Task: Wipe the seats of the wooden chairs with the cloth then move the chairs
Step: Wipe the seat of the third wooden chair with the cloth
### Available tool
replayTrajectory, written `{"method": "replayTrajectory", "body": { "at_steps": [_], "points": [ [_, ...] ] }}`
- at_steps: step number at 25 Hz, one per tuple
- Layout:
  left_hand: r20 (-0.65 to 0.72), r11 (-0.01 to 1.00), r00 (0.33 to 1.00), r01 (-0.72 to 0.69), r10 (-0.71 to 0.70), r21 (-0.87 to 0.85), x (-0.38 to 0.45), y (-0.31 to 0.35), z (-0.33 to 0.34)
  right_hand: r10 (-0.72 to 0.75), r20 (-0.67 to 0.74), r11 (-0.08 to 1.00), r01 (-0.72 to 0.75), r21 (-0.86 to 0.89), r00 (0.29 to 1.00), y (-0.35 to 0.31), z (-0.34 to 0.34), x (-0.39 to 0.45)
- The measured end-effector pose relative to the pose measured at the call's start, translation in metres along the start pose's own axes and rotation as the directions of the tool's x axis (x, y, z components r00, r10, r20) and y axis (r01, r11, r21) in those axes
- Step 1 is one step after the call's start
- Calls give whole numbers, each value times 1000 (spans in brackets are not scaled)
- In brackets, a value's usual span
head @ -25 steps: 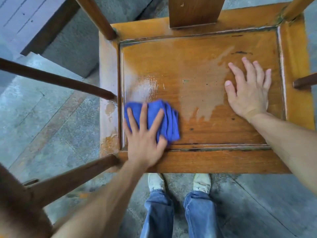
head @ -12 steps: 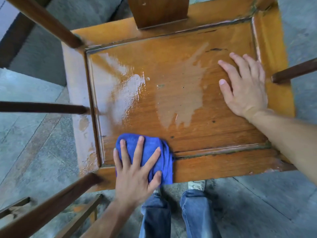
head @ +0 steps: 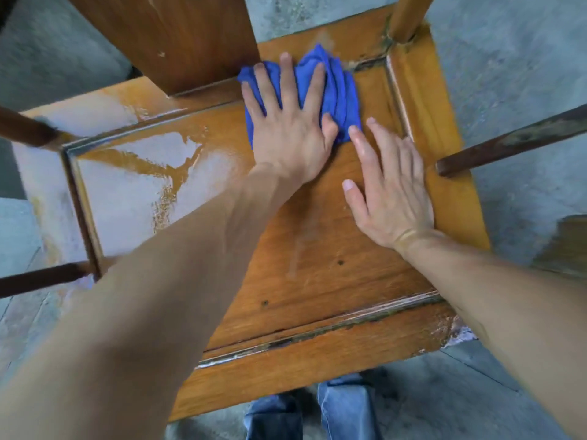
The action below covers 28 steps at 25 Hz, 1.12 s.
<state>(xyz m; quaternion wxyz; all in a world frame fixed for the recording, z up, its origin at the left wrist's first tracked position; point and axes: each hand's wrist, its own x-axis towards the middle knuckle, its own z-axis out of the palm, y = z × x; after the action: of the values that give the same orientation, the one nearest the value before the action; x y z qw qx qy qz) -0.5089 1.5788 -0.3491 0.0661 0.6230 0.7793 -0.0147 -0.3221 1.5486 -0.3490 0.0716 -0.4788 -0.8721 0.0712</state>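
Right now I am looking straight down on the orange-brown wooden chair seat, which fills most of the view. Going from nine o'clock across: two dark brown round wooden rails come in from the left edge, one higher, one lower, meeting the seat's left frame. The left half of the recessed seat panel carries a broad wet sheen that reflects pale light. At about eleven o'clock the flat wooden back slat rises from the rear rail of the seat.

My left hand lies at about twelve o'clock, fingers spread wide and palm pressed flat on the crumpled blue cloth. The cloth sits at the rear of the seat, just right of the back slat, overlapping the rear frame rail. My right hand rests just right of centre, open and flat on bare wood, fingers extended; its index fingertip is touching or nearly touching the cloth's near edge, and I cannot tell which. At about three o'clock another dark rail runs in from the right edge. At one o'clock a round wooden post stands at the seat's rear corner.

At six o'clock blue denim trouser legs show below the front rail, on grey concrete floor. I can read no labels or writing anywhere.
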Motion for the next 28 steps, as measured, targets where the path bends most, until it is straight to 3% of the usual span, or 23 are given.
{"method": "replayTrajectory", "body": {
  "at_steps": [2,7,11,15,19,25,28],
  "points": [
    [18,999,999,39,-39,-11,2,8,2,0,3,1000,0,-6,1000,0,0,2],
    [17,995,998,-66,68,-77,-26,-17,0,2,-13,1000,-2,17,1000,2,1,0],
    [11,995,997,-80,81,-55,-135,-55,5,-6,-12,999,6,37,1000,2,0,2],
    [115,997,992,53,-46,-57,-281,-89,13,4,22,999,-5,53,1000,3,0,1],
    [166,998,985,59,-52,-37,-365,-71,20,8,20,998,-9,65,1000,0,-3,-1],
    [155,980,970,-176,188,-90,-295,-16,14,28,-1,988,-28,153,1000,3,-3,-1],
    [50,981,985,-157,163,-114,-192,2,10,69,-30,978,-61,197,997,4,-1,-1]
  ]
}}
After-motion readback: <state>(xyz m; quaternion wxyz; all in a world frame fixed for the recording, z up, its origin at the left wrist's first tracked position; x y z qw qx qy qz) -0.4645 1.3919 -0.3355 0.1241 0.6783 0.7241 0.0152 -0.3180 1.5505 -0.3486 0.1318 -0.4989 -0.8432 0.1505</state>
